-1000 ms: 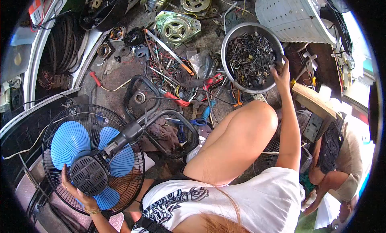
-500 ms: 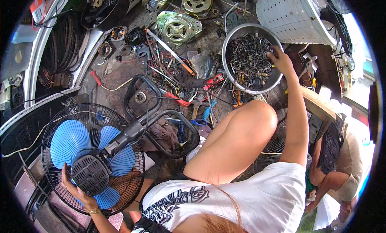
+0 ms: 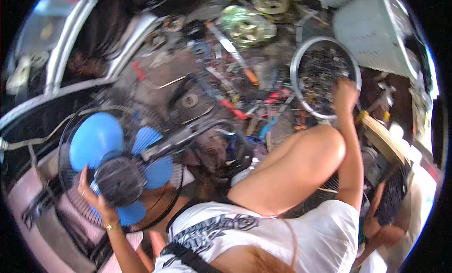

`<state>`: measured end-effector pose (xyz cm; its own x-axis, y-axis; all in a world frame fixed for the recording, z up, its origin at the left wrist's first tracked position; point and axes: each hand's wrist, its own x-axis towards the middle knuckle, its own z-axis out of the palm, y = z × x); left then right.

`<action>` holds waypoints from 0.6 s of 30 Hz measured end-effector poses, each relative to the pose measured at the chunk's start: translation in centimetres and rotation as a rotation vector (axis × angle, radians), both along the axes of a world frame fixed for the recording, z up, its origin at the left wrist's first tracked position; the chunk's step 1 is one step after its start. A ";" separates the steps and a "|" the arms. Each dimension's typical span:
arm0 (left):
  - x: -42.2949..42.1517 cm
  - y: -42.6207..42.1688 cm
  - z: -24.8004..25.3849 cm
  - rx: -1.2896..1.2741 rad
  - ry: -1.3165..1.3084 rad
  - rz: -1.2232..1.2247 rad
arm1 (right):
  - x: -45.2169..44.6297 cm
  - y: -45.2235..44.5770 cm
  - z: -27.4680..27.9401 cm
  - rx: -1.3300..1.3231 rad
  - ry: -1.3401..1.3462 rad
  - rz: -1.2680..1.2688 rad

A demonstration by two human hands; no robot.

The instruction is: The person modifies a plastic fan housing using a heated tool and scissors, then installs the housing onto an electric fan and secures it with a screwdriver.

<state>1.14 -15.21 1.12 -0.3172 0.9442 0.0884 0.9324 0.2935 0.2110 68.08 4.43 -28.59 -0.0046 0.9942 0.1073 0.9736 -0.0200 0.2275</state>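
Motion blurs the head view. My left hand [image 3: 94,195] rests against the back of a fan [image 3: 120,181] with blue blades and a black wire cage, its fingers pressed along the motor housing. The fan lies tilted at the lower left, its black tubular stand [image 3: 226,124] reaching toward the middle. At the upper right, my right hand [image 3: 346,95] is inside the right side of a round metal bowl [image 3: 294,80] full of small dark metal parts. Its fingers are smeared, and whether they hold anything cannot be made out.
Tools, wires and an orange-handled blade [image 3: 233,54] litter the floor beyond my knees. A metal motor plate [image 3: 245,27] lies at the top. A white perforated drum [image 3: 372,30] stands upper right, above a wooden block [image 3: 383,136]. Another person's arm [image 3: 376,204] shows lower right.
The view has shifted and blurred, so the scene sits further right. My right hand has gone from the bowl's rim into the parts. My left hand stays on the fan.
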 end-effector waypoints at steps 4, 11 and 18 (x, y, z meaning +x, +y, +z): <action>0.0 -0.1 0.2 0.044 0.021 -0.065 | 0.8 -0.7 -1.2 -0.047 0.012 -0.181; 0.1 0.2 1.2 -0.041 -0.048 -0.118 | 4.8 0.1 -3.5 -0.119 0.121 -0.102; -0.4 0.3 1.8 -0.070 -0.086 -0.112 | 13.7 0.5 -3.9 -0.213 0.505 -0.107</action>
